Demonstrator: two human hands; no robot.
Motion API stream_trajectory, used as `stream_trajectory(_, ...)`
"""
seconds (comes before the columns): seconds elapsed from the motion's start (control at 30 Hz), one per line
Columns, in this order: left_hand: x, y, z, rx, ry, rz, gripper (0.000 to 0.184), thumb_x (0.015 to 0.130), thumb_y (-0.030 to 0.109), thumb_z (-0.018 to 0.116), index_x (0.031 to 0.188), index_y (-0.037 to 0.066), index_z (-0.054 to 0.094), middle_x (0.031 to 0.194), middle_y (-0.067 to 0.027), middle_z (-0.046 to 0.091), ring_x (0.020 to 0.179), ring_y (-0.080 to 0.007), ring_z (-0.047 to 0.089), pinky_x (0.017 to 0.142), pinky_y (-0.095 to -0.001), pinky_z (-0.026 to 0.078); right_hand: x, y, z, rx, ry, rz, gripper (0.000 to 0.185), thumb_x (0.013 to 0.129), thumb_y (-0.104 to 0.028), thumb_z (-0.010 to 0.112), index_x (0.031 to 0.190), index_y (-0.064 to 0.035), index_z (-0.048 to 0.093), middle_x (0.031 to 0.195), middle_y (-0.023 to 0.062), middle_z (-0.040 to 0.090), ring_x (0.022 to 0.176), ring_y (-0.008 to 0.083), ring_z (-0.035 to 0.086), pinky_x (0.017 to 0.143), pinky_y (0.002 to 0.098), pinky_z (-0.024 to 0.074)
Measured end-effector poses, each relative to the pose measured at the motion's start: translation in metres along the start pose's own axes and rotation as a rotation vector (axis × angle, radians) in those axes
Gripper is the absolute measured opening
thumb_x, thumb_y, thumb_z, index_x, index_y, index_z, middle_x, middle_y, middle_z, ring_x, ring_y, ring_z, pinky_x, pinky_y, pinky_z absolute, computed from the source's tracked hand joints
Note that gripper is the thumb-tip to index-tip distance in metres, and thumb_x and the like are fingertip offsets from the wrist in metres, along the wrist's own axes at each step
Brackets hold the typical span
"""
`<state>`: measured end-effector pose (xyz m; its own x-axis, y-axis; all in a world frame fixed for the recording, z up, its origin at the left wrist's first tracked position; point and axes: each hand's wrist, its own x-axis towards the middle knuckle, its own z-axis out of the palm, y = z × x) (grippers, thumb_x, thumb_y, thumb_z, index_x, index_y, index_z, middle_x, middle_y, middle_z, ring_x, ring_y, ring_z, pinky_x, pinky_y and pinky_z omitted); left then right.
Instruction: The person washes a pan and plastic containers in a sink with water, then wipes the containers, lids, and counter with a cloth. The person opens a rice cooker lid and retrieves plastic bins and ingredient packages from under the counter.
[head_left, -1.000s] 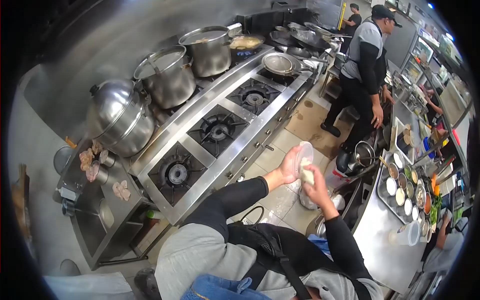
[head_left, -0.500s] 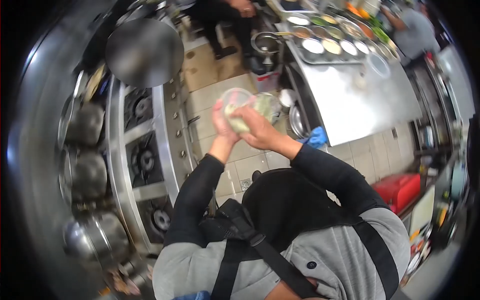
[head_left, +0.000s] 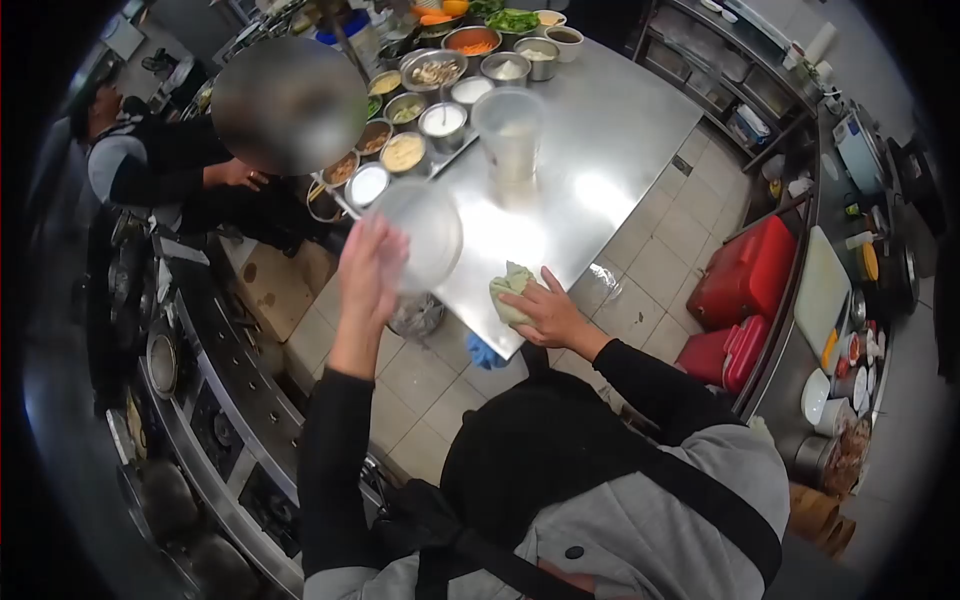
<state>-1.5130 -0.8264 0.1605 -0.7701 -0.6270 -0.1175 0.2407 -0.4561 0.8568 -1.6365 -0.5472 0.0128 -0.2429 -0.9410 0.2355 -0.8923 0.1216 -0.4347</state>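
My left hand (head_left: 373,265) grips the near edge of a round clear plastic container (head_left: 428,238), which is blurred by motion over the left edge of the steel table (head_left: 590,190). At the table's near corner, my right hand (head_left: 548,312) holds a crumpled pale green cloth (head_left: 513,291), its fingers curled over the right side of the cloth. A tall translucent tub (head_left: 508,140) stands on the table beyond both hands.
Metal bowls of ingredients, such as white contents (head_left: 368,185) and shredded carrot (head_left: 472,41), fill the table's far left. A co-worker (head_left: 150,170) is at the left. Burners (head_left: 215,430) are at lower left, red coolers (head_left: 742,272) at the right. A blue cloth (head_left: 485,351) hangs below the table corner.
The view has swung from the stove to the steel table. My hands, together around the container and cloth before, are now apart, the container in the left and the cloth in the right.
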Motion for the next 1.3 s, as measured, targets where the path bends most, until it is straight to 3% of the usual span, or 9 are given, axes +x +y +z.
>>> stream_trajectory(0.13,0.132,-0.016,0.102,0.250,0.047,0.120,0.022,0.096,0.027,0.062,0.105,0.008,0.062,0.083,0.0023,0.059,0.080,-0.0094,0.059,0.070,-0.0259,0.049,0.011,0.045,-0.002,-0.049,0.167,0.148,0.059,0.090,-0.040,0.057,0.143,-0.0155,0.046,0.133,0.0150,0.054,0.128,0.0306,0.048,0.114,0.0567,0.0203)
stream_trajectory(0.23,0.237,-0.065,0.100,0.282,-0.147,-0.062,0.037,0.100,0.027,0.054,0.129,0.005,0.060,0.118,-0.0076,0.066,0.105,-0.0166,0.064,0.088,-0.0321,0.051,0.003,0.059,0.006,-0.023,0.051,0.152,0.061,0.093,-0.044,0.051,0.147,-0.0160,0.040,0.147,0.0151,0.042,0.139,0.0311,0.036,0.117,0.0558,0.0159)
stream_trajectory(0.37,0.315,-0.116,0.068,0.609,-0.091,0.012,0.036,0.089,0.030,0.072,0.114,0.005,0.063,0.095,-0.0019,0.065,0.081,-0.0109,0.059,0.065,-0.0270,0.049,-0.009,0.057,0.001,-0.015,0.185,0.173,0.062,0.087,-0.040,0.064,0.144,-0.0236,0.045,0.145,0.0099,0.044,0.139,0.0257,0.037,0.117,0.0533,0.0173)
stream_trajectory(0.6,0.230,-0.067,0.112,0.434,-0.202,-0.398,0.045,0.095,0.029,0.064,0.130,0.003,0.053,0.116,-0.0076,0.062,0.097,-0.0200,0.064,0.074,-0.0348,0.055,-0.012,0.119,-0.051,-0.117,0.182,0.125,0.058,0.091,-0.042,0.057,0.146,-0.0263,0.043,0.138,0.0132,0.048,0.132,0.0262,0.044,0.111,0.0549,0.0274)
stream_trajectory(0.8,0.133,-0.038,0.046,0.268,0.001,-0.292,0.040,0.099,0.023,0.058,0.132,0.001,0.052,0.121,-0.0074,0.062,0.107,-0.0175,0.060,0.091,-0.0329,0.050,0.020,0.397,-0.094,-0.507,0.279,0.427,0.030,0.093,-0.014,0.046,0.119,-0.0029,0.055,0.119,0.0215,0.059,0.103,0.0374,0.058,0.092,0.0525,0.0435)
stream_trajectory(0.9,0.059,0.013,0.007,0.151,0.155,-0.287,0.042,0.100,0.026,0.056,0.131,-0.001,0.052,0.120,-0.0080,0.063,0.105,-0.0182,0.063,0.091,-0.0317,0.051,0.099,0.433,-0.124,-0.527,0.454,0.757,0.051,0.095,-0.039,0.051,0.131,-0.0025,0.052,0.134,0.0276,0.050,0.125,0.0404,0.048,0.107,0.0485,0.0362)
stream_trajectory(1.07,0.005,0.051,-0.034,0.080,0.300,-0.162,0.042,0.102,0.023,0.052,0.133,-0.004,0.050,0.128,-0.0165,0.061,0.114,-0.0274,0.063,0.098,-0.0412,0.052,0.203,0.255,0.024,-0.038,0.544,0.014,0.022,0.095,-0.017,0.045,0.106,-0.0015,0.058,0.099,0.0187,0.061,0.094,0.0345,0.058,0.084,0.0445,0.0462)
stream_trajectory(1.17,-0.040,0.074,-0.075,0.162,0.449,-0.061,0.044,0.102,0.024,0.050,0.136,-0.004,0.048,0.133,-0.0170,0.057,0.119,-0.0297,0.059,0.101,-0.0444,0.050,0.126,0.063,0.072,0.232,-0.011,-0.221,0.025,0.095,-0.020,0.047,0.115,-0.0078,0.057,0.110,0.0128,0.061,0.103,0.0281,0.058,0.095,0.0430,0.0428)
stream_trajectory(1.3,-0.147,0.101,-0.122,0.106,0.636,0.041,0.049,0.102,0.025,0.052,0.141,-0.004,0.042,0.138,-0.0179,0.052,0.124,-0.0311,0.054,0.104,-0.0464,0.046,0.050,0.134,0.015,0.273,-0.038,-0.441,0.038,0.087,-0.017,0.060,0.124,-0.0072,0.060,0.119,0.0130,0.062,0.109,0.0280,0.060,0.105,0.0432,0.0413)
